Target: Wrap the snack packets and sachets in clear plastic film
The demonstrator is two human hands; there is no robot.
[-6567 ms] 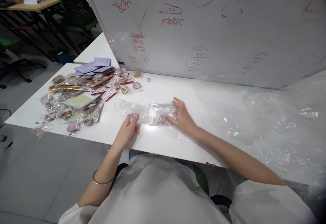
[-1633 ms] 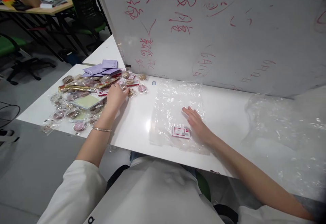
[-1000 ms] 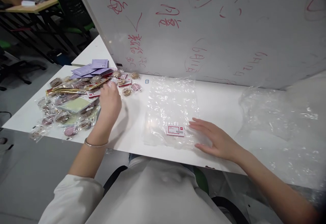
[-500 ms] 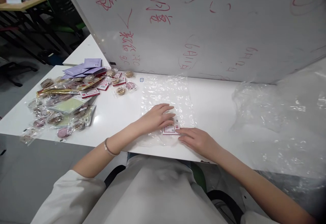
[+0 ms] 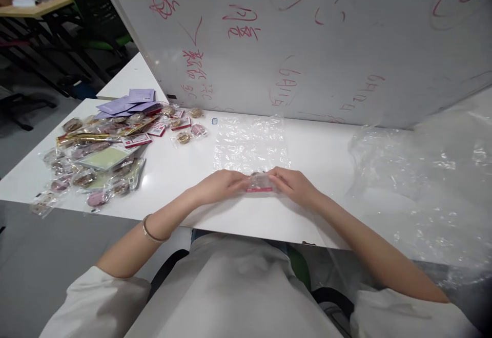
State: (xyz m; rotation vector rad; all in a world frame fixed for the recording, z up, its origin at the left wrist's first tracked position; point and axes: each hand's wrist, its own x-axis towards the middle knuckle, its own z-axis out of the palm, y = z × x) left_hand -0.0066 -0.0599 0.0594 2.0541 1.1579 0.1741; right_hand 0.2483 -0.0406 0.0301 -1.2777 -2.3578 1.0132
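A sheet of clear bubble wrap (image 5: 251,143) lies on the white table in front of me, its near end folded over a small white packet with a red edge (image 5: 259,190). My left hand (image 5: 226,184) grips the left side of the folded wrap, fingers closed. On the right side, my right hand (image 5: 294,184) pinches the same fold between thumb and fingers. The packet sits between the two hands, seen blurrily through the plastic. Something round and brownish shows faintly beside it under the wrap.
To the left lies a pile of wrapped items (image 5: 96,153), topped by purple sachets (image 5: 128,103). A large heap of loose clear plastic wrap (image 5: 423,184) covers the right side. A whiteboard (image 5: 326,46) with red writing stands along the table's back edge.
The near end of the bubble wrap has been folded away from me over the packet. My left hand came down beside it; my right hand moved slightly up, and both now hold the fold.
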